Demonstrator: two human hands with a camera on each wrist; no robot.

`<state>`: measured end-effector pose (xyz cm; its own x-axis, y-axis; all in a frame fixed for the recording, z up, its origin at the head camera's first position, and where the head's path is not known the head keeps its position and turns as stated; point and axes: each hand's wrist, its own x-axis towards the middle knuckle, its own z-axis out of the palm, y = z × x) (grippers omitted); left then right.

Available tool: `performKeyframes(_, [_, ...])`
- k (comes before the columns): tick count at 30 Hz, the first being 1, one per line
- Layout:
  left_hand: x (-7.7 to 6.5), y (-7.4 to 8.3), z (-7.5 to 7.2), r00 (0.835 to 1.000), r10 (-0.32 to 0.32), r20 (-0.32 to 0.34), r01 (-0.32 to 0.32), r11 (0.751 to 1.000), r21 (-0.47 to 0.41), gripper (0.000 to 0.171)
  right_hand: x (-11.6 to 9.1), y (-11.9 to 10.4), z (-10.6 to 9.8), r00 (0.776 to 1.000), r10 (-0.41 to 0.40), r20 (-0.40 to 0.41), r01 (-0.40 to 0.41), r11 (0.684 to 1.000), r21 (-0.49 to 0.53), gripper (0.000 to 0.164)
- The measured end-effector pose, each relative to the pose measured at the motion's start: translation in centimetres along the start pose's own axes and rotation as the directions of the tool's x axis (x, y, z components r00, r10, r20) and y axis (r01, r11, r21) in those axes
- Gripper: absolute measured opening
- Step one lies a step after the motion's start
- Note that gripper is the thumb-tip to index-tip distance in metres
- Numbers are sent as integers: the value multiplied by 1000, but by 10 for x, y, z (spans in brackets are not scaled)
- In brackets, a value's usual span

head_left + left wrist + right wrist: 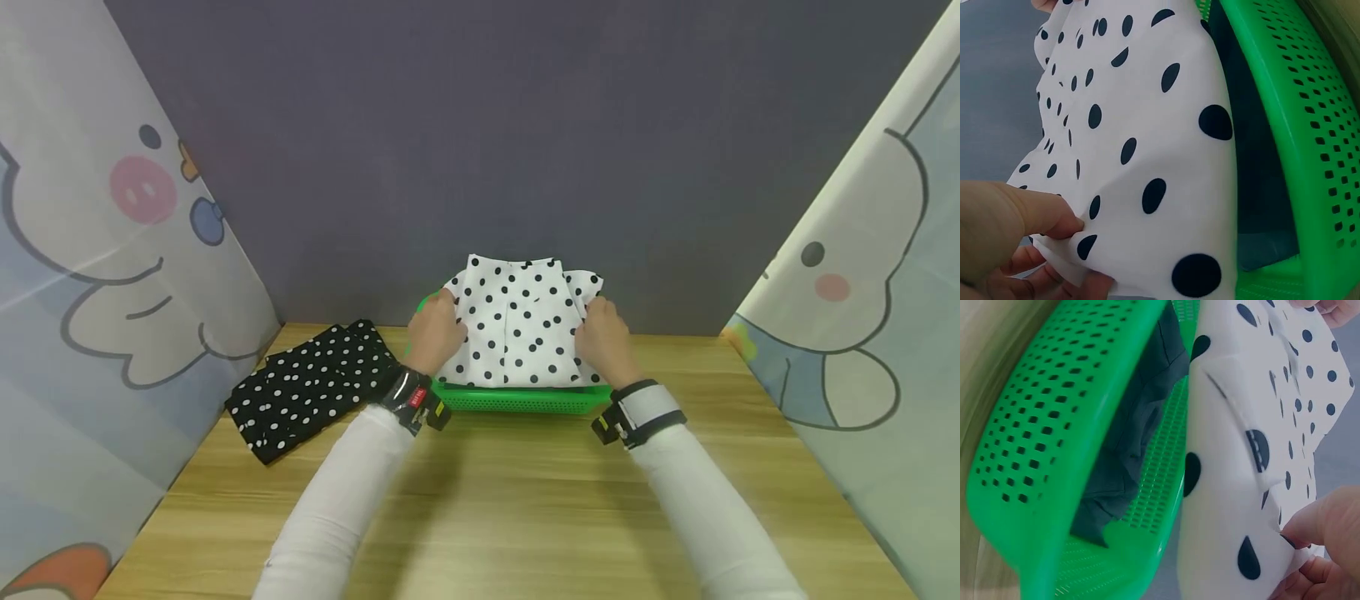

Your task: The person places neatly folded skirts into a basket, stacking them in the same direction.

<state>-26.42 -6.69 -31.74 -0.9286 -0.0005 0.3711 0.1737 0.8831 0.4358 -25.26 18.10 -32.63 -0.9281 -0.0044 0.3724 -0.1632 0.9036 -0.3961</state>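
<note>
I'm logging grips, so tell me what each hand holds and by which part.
The left hand pinches the white, black-dotted cloth at its left side edge; the right hand pinches the same cloth at its right side edge.

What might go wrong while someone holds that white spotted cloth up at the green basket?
The white cloth might sag or crease, since the left fingers and right fingers pinch it only near its sides. If lowered unevenly, it could bunch against the basket or rumple the dark fabric lying inside.
</note>
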Motion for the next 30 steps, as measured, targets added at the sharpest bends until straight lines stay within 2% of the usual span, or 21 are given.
performKeyframes(3, [7, -1, 5, 1000, 5, 0, -5, 1000, 9, 26, 8, -2, 1, 998, 46, 51, -46, 999, -16, 23])
performKeyframes(7, [15, -3, 13, 999, -22, 33, 21, 999, 44, 22, 18, -3, 3, 986, 105, 126, -100, 994, -51, 28])
performKeyframes(14, [27, -9, 27, 987, -73, 145, 59, 993, 101, 30, 31, -3, 10, 940, 203, 275, -182, 978, -101, 41])
performKeyframes(19, [34, -11, 34, 961, -120, 248, 92, 988, 121, 32, 33, 1, 13, 921, 204, 333, -173, 978, -120, 48])
performKeyframes(25, [40, -14, 45, 938, -158, 308, 110, 980, 167, 19, 35, 1, 19, 906, 172, 388, -115, 980, -164, 36])
performKeyframes(30, [44, -14, 50, 920, -160, 358, 93, 976, 198, 14, 38, 2, 25, 870, 204, 448, -127, 972, -196, 36])
